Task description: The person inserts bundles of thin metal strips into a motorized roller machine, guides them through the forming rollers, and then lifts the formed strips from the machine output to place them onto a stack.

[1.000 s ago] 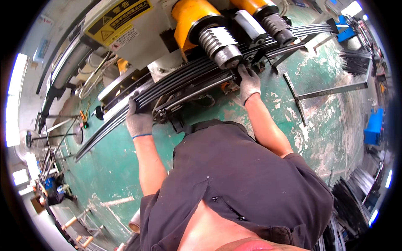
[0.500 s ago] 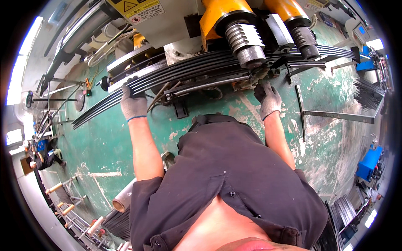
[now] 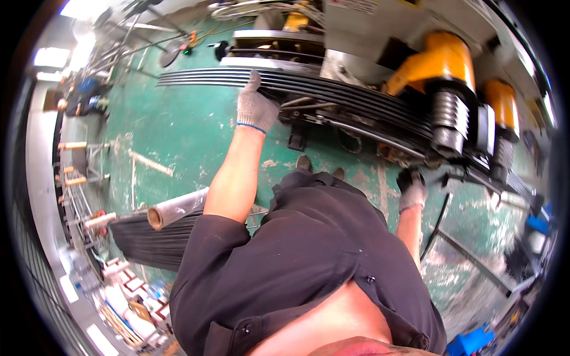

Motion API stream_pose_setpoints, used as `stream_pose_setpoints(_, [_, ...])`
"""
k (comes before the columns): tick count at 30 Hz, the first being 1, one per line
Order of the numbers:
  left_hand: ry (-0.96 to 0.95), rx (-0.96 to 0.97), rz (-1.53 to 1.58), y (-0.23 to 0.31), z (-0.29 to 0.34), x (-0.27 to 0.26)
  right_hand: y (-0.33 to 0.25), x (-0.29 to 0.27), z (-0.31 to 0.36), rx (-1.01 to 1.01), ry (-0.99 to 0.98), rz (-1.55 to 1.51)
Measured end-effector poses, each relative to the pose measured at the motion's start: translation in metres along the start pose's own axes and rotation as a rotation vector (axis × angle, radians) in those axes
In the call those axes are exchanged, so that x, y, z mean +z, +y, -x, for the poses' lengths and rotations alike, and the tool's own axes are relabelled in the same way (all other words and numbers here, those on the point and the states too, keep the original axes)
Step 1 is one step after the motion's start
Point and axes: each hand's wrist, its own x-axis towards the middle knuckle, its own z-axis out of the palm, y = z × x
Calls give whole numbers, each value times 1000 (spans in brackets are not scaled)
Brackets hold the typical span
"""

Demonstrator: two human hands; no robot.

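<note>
Your left hand [image 3: 256, 105], in a pale knitted glove with a blue cuff edge, is closed on the long dark bars [image 3: 338, 90]; the thumb lies across them, the other fingers mostly hidden beneath. The bars lie side by side as a bundle, running from their free ends at upper left, past your hand, to the machine at right, where they meet the area behind a ridged metal cylinder [image 3: 449, 115]. That cylinder projects from an orange housing [image 3: 451, 56]; a second orange housing [image 3: 500, 101] with a similar cylinder stands to its right, a pale block [image 3: 485, 127] between the two. A round rod [image 3: 374, 135] runs along your side of the bars. Your right hand [image 3: 411, 188], gloved with dark fingertips, is apart from the bars, just below the near end of the first cylinder; the fingers are too dark and blurred to tell whether they are open, closed or holding anything. Your shoes [image 3: 303, 161] rest on the worn green floor [image 3: 178, 142]. By your left elbow: a wrapped roll [image 3: 193, 204], overlapping a stack of dark strips [image 3: 151, 243]. Right of your right forearm: an angled metal frame [image 3: 475, 263]. At far left, blurred: another person [image 3: 83, 102].
</note>
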Motion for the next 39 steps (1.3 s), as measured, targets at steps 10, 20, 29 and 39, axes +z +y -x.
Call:
stream_pose_setpoints(10, [314, 429, -31, 256, -72, -163, 83, -81, 3, 257, 157, 137])
stream_pose_setpoints(20, [168, 264, -521, 352, -107, -234, 131, -97, 65, 300, 315, 266])
stream_pose_setpoints(29, [120, 222, -589, 359, -96, -234, 96, -31, 43, 161, 305, 340])
stream_pose_setpoints(39, [467, 301, -164, 175, -53, -196, 85, -58, -19, 266, 197, 398])
